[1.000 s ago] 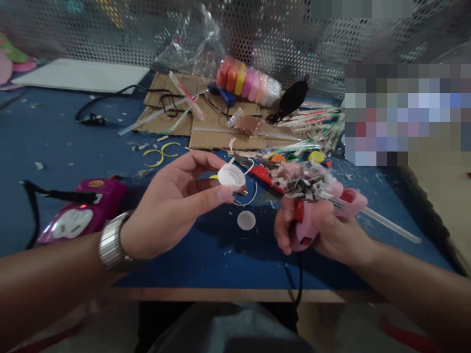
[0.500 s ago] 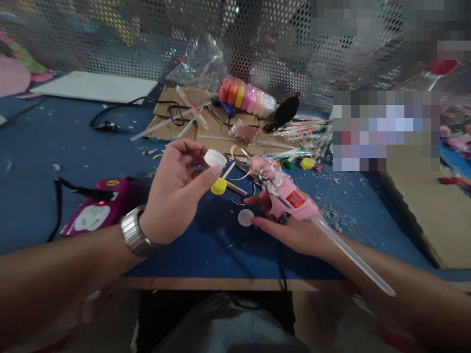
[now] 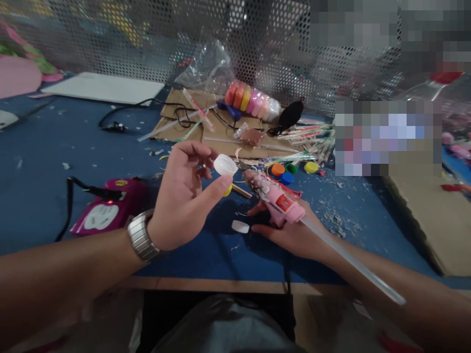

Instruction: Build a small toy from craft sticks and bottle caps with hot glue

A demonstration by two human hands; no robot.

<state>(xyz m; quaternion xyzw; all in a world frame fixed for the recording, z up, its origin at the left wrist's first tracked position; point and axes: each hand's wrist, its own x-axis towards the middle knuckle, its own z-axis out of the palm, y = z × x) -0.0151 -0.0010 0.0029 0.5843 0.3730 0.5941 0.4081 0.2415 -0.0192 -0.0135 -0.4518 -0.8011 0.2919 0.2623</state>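
Note:
Between thumb and fingers, my left hand pinches a white bottle cap, its hollow side facing up toward me. My right hand is wrapped round a pink hot glue gun, with a long clear glue stick jutting from its rear. Dried glue and scraps cling to the gun's nozzle end, which points at the white cap but stays apart from it. Near my right fingertips a second white cap lies on the blue table. Partly hidden behind my left thumb are a yellow cap and a wooden stick.
A magenta power box with a black cable sits at left. Orange, blue and yellow caps lie beyond the glue gun. Behind are cardboard, wrapped clay packs and several straws. More cardboard stands right.
The glue gun's nozzle has swung left and down, closer to the held cap. That cap is tilted more toward me. The second white cap, by my right fingertips, has tipped its angle.

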